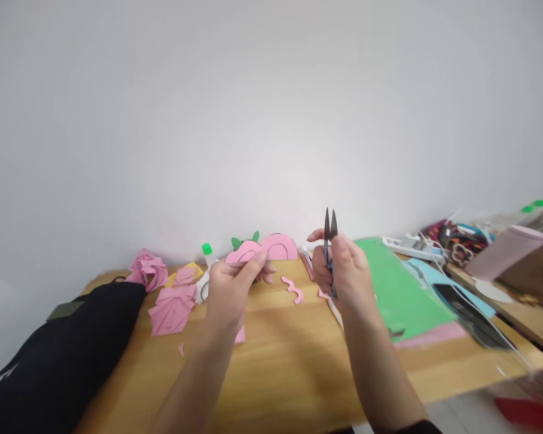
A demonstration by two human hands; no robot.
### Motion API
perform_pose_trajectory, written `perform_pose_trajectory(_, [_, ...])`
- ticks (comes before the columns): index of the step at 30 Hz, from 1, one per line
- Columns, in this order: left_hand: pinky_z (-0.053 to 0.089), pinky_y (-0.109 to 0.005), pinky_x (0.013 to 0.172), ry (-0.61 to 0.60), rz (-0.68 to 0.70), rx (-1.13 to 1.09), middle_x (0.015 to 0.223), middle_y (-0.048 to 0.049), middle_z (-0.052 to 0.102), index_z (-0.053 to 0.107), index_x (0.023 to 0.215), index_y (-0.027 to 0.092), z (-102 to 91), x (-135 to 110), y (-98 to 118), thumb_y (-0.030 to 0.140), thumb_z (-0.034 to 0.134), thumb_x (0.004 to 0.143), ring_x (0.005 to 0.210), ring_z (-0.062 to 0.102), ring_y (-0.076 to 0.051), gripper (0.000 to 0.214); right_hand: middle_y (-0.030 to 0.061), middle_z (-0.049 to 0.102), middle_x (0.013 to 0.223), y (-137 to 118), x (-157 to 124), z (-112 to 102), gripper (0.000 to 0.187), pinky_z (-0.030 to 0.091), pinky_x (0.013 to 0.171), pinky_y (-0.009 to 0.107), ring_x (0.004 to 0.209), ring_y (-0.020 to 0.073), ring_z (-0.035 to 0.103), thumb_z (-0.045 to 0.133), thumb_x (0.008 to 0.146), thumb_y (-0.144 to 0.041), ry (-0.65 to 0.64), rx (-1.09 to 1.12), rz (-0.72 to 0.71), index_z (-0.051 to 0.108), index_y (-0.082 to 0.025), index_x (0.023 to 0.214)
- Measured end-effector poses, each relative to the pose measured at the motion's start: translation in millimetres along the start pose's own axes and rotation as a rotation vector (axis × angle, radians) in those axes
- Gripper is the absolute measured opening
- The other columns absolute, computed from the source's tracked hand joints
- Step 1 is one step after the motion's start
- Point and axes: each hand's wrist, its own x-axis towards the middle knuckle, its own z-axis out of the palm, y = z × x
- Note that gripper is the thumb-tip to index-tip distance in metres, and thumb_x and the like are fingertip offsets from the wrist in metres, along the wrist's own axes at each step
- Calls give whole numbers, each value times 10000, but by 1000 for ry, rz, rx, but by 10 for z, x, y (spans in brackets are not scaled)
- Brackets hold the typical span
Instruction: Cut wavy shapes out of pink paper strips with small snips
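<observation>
My right hand [344, 265] is closed around a pair of dark scissors [330, 238], blades upward and slightly parted. To its left, my left hand [238, 280] is closed in a pinch. Its fingertips overlap pink rounded paper shapes [280, 246] with dark arc lines. I cannot tell whether it grips them or they stand behind it. Green paper leaves [236, 243] show above these shapes. Between the hands, a wavy pink paper strip [292, 290] lies on the wooden table [280, 374].
Crumpled pink paper [148, 269], pink sheets [172, 308] and a green-capped glue stick [207, 253] are at left, beside a black bag [72, 343]. Green paper [405, 295], a dark phone-like slab [468, 316], a white power strip [411, 246] and cables are at right. A pale wall stands behind.
</observation>
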Motion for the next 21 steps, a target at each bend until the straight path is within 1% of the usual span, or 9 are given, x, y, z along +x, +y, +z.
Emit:
perform_pose_trajectory(3, [530, -278, 654, 237, -26, -126, 554, 1, 646, 639, 542, 198, 93, 192, -28, 294, 697, 760, 602, 607, -131, 245, -120, 342, 413, 133, 144, 117, 434, 196, 275, 153, 298, 53, 210, 515, 914, -621, -21, 51, -33, 600, -195, 921])
perform_pose_trajectory(5, [550, -312, 678, 286, -43, -189, 530, 8, 620, 606, 507, 214, 153, 304, -50, 280, 702, 717, 620, 615, -150, 240, -116, 355, 422, 240, 204, 194, 418, 198, 290, 157, 309, 54, 219, 530, 917, -605, -55, 33, 20, 589, -192, 901])
perform_pose_trajectory(7, [562, -330, 707, 296, -84, -255, 525, 19, 604, 599, 504, 228, 191, 389, -82, 261, 717, 687, 652, 629, -161, 220, -119, 342, 431, 341, 243, 249, 410, 216, 307, 165, 309, 52, 223, 525, 927, -596, -92, 48, 64, 578, -191, 889])
perform_pose_trajectory(9, [559, -315, 724, 323, -132, -350, 534, 31, 604, 599, 502, 234, 206, 445, -128, 243, 763, 654, 692, 641, -159, 223, -119, 342, 448, 425, 273, 273, 401, 217, 318, 169, 318, 49, 216, 519, 936, -585, -95, 82, 68, 573, -190, 896])
perform_pose_trajectory(11, [550, -295, 724, 314, -153, -463, 549, 38, 604, 585, 489, 228, 211, 476, -182, 239, 806, 640, 716, 639, -151, 268, -112, 351, 469, 494, 303, 271, 385, 207, 323, 165, 342, 52, 218, 519, 943, -570, -103, 111, 63, 570, -190, 909])
perform_pose_trajectory(15, [533, -272, 765, 266, -188, -616, 616, 27, 623, 623, 521, 201, 223, 500, -247, 263, 817, 684, 757, 631, -135, 261, -97, 387, 494, 601, 379, 227, 329, 212, 335, 159, 369, 59, 258, 542, 950, -524, -183, 135, 103, 554, -201, 888])
perform_pose_trajectory(17, [527, -250, 769, 285, -236, -648, 606, 22, 609, 634, 531, 187, 224, 510, -247, 244, 819, 678, 768, 634, -132, 243, -93, 403, 487, 639, 412, 202, 324, 216, 341, 166, 360, 61, 274, 533, 957, -517, -205, 160, 120, 533, -210, 855])
perform_pose_trajectory(19, [529, -254, 761, 255, -276, -669, 562, 23, 564, 668, 579, 183, 214, 519, -238, 238, 797, 701, 745, 630, -139, 186, -88, 412, 477, 666, 431, 187, 335, 212, 349, 178, 358, 67, 285, 524, 957, -527, -216, 182, 125, 518, -216, 831])
perform_pose_trajectory(21, [535, -269, 752, 210, -275, -669, 530, 23, 524, 686, 603, 175, 199, 524, -229, 241, 756, 749, 713, 627, -147, 175, -81, 426, 481, 686, 432, 184, 341, 212, 359, 188, 366, 70, 287, 524, 954, -533, -251, 184, 124, 517, -217, 825])
